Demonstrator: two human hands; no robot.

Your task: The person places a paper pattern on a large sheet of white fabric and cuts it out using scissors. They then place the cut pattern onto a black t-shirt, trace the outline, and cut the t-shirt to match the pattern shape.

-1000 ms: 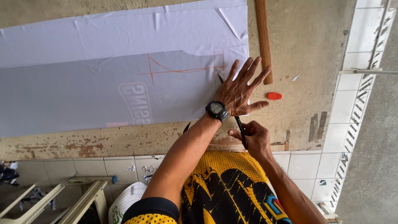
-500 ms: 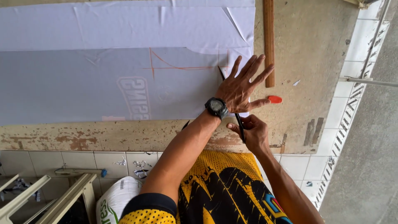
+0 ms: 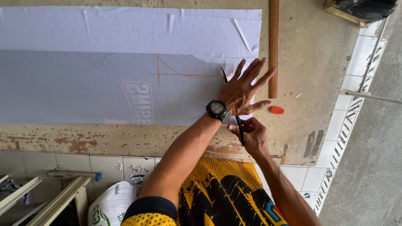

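My left hand (image 3: 244,88), with a black watch (image 3: 217,109) on the wrist, lies flat with fingers spread on the right end of a white fabric sheet (image 3: 104,83) spread over a worn concrete counter (image 3: 318,75). My right hand (image 3: 248,134) is below it at the counter's near edge, closed around the handles of black scissors (image 3: 238,125). The scissor blades run up under my left hand, and their tip shows above it next to orange drawn lines (image 3: 176,72). A folded upper layer of fabric (image 3: 138,31) covers the far part.
A long wooden ruler (image 3: 274,46) lies just right of the fabric. A small orange chalk piece (image 3: 277,110) sits right of my left thumb. A dark bag (image 3: 364,8) is at the far right corner. Below the counter are white tiles, a white sack (image 3: 111,205) and a metal frame (image 3: 50,201).
The view has shifted slightly, so the fabric and ruler sit a little higher and left. Both hands keep their hold near the fabric's right edge; the scissors have edged slightly forward.
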